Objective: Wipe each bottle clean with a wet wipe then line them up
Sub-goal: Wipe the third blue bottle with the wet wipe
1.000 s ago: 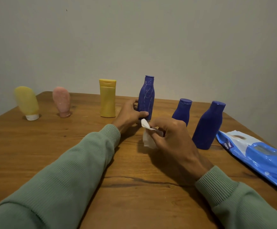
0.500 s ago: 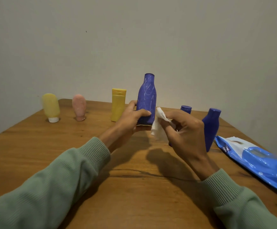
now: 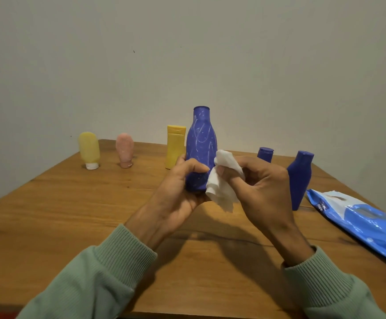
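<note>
Two hands are working above the bench [image 3: 72, 203]: left hand [image 3: 178, 192] is gripping the scribbled blue bottle [image 3: 201, 148] upright, right hand [image 3: 256, 187] is pinching the wet wipe [image 3: 222, 187] against its side.

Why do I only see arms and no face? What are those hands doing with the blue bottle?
The camera sits on the person's head and looks down, so you see only their own arms in green sleeves. The left hand holds a scribbled blue bottle upright. The right hand pinches a white wet wipe at its side. On the wooden table stand a yellow tube, a pink tube, a yellow bottle, a small blue bottle and a bigger blue bottle. A blue wipes pack lies on the right.
</note>
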A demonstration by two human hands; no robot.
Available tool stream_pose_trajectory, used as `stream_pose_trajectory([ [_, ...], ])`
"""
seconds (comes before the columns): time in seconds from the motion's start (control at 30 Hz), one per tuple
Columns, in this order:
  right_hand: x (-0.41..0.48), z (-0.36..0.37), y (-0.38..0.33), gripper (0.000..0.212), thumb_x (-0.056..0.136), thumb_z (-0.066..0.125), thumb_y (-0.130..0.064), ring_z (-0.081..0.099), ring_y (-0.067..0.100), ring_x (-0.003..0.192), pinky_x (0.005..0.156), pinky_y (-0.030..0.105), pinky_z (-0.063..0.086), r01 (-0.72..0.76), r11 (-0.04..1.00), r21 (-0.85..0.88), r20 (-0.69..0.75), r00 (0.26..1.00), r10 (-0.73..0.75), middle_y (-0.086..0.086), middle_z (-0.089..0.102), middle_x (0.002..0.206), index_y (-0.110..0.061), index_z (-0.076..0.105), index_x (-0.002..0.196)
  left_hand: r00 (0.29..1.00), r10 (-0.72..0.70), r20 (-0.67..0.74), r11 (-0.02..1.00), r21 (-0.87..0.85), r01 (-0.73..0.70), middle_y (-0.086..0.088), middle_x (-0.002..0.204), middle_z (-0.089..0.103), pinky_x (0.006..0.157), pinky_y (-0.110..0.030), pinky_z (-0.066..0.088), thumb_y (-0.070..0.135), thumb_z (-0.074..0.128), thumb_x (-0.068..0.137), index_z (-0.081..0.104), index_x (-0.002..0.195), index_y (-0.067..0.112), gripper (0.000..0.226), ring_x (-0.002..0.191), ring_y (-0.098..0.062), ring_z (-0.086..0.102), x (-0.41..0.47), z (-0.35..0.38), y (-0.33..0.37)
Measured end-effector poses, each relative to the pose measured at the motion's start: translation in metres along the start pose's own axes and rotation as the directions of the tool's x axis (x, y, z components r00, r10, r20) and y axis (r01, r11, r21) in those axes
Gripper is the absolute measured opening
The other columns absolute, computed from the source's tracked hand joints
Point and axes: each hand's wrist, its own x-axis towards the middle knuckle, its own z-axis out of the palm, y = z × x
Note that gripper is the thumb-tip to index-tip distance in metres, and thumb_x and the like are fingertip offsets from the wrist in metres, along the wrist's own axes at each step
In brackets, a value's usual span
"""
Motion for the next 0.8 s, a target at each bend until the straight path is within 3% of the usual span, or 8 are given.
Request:
stream_pose_trajectory([
  [0.1, -0.002, 0.001, -0.006, 0.02, 0.085, 0.067, -0.023, 0.065, 0.004, 0.079, 0.062, 0.019, 0.055, -0.007, 1.0, 0.027, 0.017, 1.0, 0.007, -0.022, 0.065, 0.086, -0.037, 0.06, 0.098, 1.0, -0.017, 0.0, 0.999, -0.047, 0.017, -0.024, 0.132, 0.055, 0.082, -0.039, 0.056, 0.024, 0.068, 0.079, 0.047, 0.137, 0.008, 0.064, 0.107, -0.031, 0.061, -0.005, 0.002, 0.0],
  [0.2, -0.005, 0.002, -0.007, 0.019, 0.085, 0.068, -0.021, 0.064, 0.003, 0.084, 0.064, 0.014, 0.053, -0.01, 1.0, 0.011, 0.069, 0.998, 0.009, -0.018, 0.066, 0.091, -0.031, 0.064, 0.101, 1.0, -0.029, 0.008, 0.998, -0.063, 0.029, -0.019, 0.124, 0.06, 0.085, -0.039, 0.055, 0.043, 0.055, 0.09, 0.05, 0.136, 0.009, 0.058, 0.109, -0.028, 0.061, -0.01, 0.002, 0.003],
  [0.37, -0.01, 0.007, -0.004, 0.022, 0.082, 0.072, -0.018, 0.058, 0.0, 0.097, 0.072, 0.008, 0.048, 0.059, 0.996, -0.063, 0.15, 0.987, -0.049, -0.006, 0.065, 0.104, -0.014, 0.069, 0.104, 0.997, -0.054, 0.049, 0.998, -0.038, 0.056, -0.015, 0.125, 0.062, 0.094, -0.042, 0.049, 0.067, 0.032, 0.093, 0.05, 0.138, 0.014, 0.072, 0.109, -0.026, 0.061, -0.013, -0.003, 0.006],
  [0.47, -0.012, 0.009, -0.005, 0.025, 0.08, 0.069, -0.022, 0.054, 0.0, 0.099, 0.072, 0.005, 0.046, 0.119, 0.988, -0.099, 0.164, 0.981, -0.102, -0.007, 0.06, 0.102, -0.014, 0.068, 0.103, 0.997, -0.058, 0.045, 0.998, -0.026, 0.059, -0.018, 0.129, 0.06, 0.099, -0.044, 0.048, 0.073, 0.027, 0.09, 0.05, 0.138, 0.012, 0.081, 0.113, -0.028, 0.059, -0.013, -0.003, 0.007],
  [0.67, -0.014, 0.01, -0.005, 0.028, 0.078, 0.067, -0.021, 0.052, -0.008, 0.101, 0.08, 0.006, 0.045, 0.184, 0.978, -0.095, 0.245, 0.957, -0.156, -0.012, 0.057, 0.102, -0.023, 0.064, 0.106, 0.991, -0.104, 0.083, 0.993, -0.05, 0.108, -0.016, 0.115, 0.063, 0.081, -0.038, 0.056, 0.077, 0.028, 0.087, 0.048, 0.14, 0.01, 0.087, 0.099, -0.025, 0.065, -0.015, 0.0, 0.002],
  [0.8, -0.013, 0.01, -0.006, 0.029, 0.079, 0.07, -0.014, 0.056, 0.001, 0.092, 0.08, 0.011, 0.048, 0.181, 0.973, -0.143, 0.179, 0.972, -0.155, -0.004, 0.061, 0.099, -0.019, 0.066, 0.107, 0.987, -0.125, 0.104, 0.991, -0.031, 0.129, -0.015, 0.104, 0.067, 0.076, -0.035, 0.055, 0.077, 0.029, 0.087, 0.053, 0.134, 0.005, 0.089, 0.093, -0.023, 0.067, -0.019, 0.007, -0.011],
])
